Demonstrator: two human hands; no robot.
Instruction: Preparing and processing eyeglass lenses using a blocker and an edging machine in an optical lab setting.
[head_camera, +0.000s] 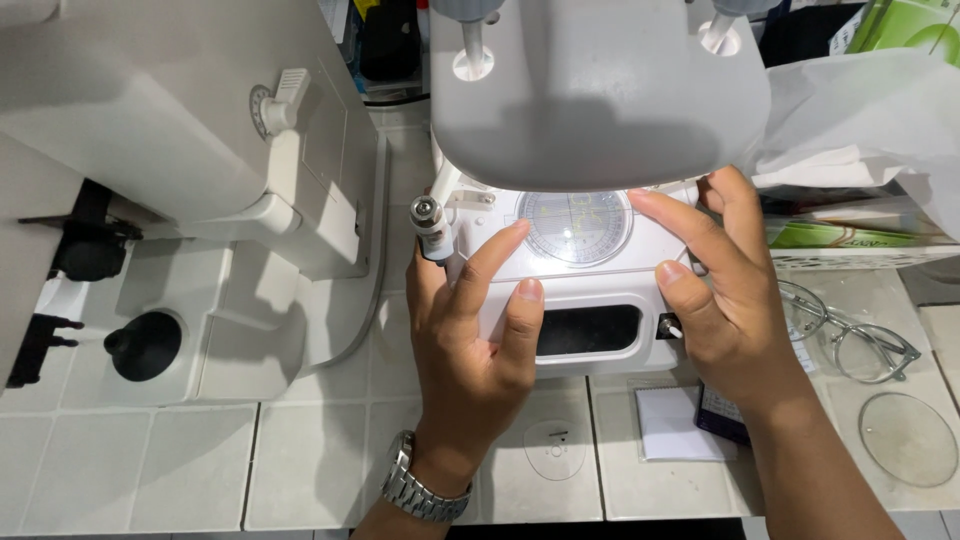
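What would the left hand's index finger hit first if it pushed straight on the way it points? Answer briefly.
Probably the round lit lens on the white machine. The left hand points its index finger up-right, its tip near the disc's left edge. How high it hovers is unclear.

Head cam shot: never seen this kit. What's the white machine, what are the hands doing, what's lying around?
One picture, taken from a camera on the person's head, looking down at a white tiled counter.

In the middle stands a small white benchtop machine with a lit round glass disc marked with crossed lines. Both hands rest on it: the left hand, with a metal wristwatch, has a finger at the disc's left edge; the right hand has a finger at its right edge. Neither holds anything that I can see.

A larger white machine stands at the left. At the right lie wire-framed glasses and a loose round lens. In front lie an oval template and a small white paper.
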